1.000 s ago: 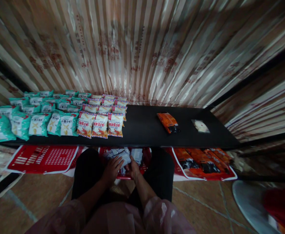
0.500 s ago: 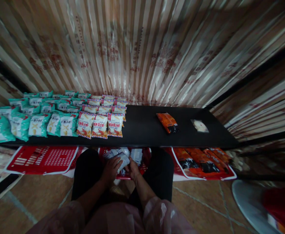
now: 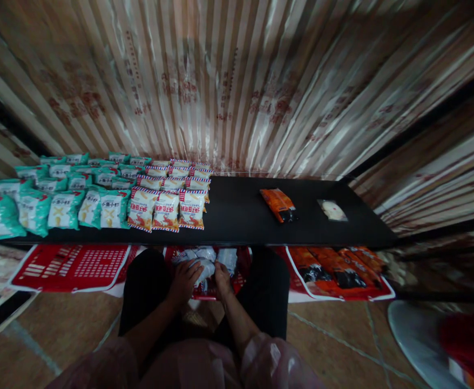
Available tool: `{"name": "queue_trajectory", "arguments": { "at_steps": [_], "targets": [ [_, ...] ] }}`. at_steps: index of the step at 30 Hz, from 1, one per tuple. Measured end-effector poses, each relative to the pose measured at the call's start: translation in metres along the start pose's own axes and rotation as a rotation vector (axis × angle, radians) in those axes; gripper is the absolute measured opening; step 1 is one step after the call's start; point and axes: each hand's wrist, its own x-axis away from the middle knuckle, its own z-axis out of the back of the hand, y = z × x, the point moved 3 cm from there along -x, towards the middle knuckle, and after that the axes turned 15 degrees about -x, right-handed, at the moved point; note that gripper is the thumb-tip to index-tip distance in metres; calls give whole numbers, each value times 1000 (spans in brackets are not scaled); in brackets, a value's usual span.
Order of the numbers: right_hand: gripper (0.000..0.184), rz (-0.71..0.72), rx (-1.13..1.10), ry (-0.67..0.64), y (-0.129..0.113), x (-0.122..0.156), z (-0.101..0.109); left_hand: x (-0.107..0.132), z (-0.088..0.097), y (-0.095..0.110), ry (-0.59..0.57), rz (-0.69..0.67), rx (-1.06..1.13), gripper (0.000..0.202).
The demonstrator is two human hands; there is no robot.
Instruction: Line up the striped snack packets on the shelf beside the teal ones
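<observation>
Both my hands reach into a red basket (image 3: 237, 281) on the floor between my knees, filled with grey-white snack packets (image 3: 204, 258). My left hand (image 3: 183, 281) is curled round one of those packets at its left side. My right hand (image 3: 222, 278) rests on the packets beside it, fingers bent; whether it grips one is hidden. Above them runs a black shelf (image 3: 237, 213). On it stand rows of teal packets (image 3: 62, 208) at the left and red-and-white packets (image 3: 166, 208) next to them.
An orange packet (image 3: 279, 204) and a small clear packet (image 3: 333, 209) lie apart on the shelf's right half. A red basket (image 3: 70, 265) stands on the floor at left, another with orange packets (image 3: 338, 270) at right. A striped curtain hangs behind. A pale round object (image 3: 419, 340) sits at lower right.
My hands have shifted slightly inside the middle basket, the left one closing round a grey-white packet. Everything on the shelf stays as it was.
</observation>
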Motion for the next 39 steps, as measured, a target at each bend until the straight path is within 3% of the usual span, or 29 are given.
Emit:
{"name": "queue_trajectory", "arguments": {
  "at_steps": [5, 10, 19, 22, 26, 29, 34, 39],
  "targets": [
    [2, 230, 138, 14, -20, 7, 1, -3, 5, 1, 27, 9, -4, 51],
    [11, 512, 331, -155, -34, 19, -12, -10, 14, 1, 41, 12, 32, 52],
    [14, 508, 330, -220, -39, 26, -16, -20, 32, -1, -8, -9, 90, 49],
    [18, 559, 517, -295, -37, 32, -19, -25, 37, -3, -81, 8, 115, 50],
    [42, 700, 834, -404, -37, 41, -23, -33, 49, -4, -194, 48, 126, 46],
    [50, 769, 950, -453, -39, 45, -26, -39, 63, -5, -228, 69, 132, 39],
    [51, 817, 969, -523, -43, 48, -28, -46, 79, -10, -218, 87, 158, 35],
    [49, 736, 880, -597, -45, 51, -27, -51, 81, -20, -199, 137, 206, 34]
  ]
}}
